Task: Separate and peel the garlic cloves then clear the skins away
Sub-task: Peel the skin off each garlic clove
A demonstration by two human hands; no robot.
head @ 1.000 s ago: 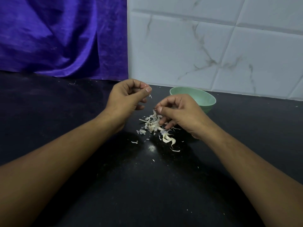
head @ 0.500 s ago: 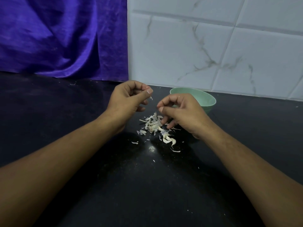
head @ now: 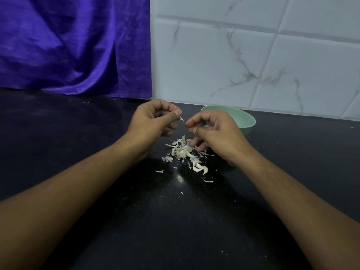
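Pinching a thin white garlic-skin sliver, the left hand hovers beside the curled right hand, its hold unclear, above pale papery garlic skins heaped on the black counter.

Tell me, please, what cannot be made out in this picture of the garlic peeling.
Head view:
Contents of the green bowl: hidden by its rim and the right hand.
What the right hand holds: its curled fingers hide it.
Pale sliver pinched by the left hand: too small to tell skin from clove.
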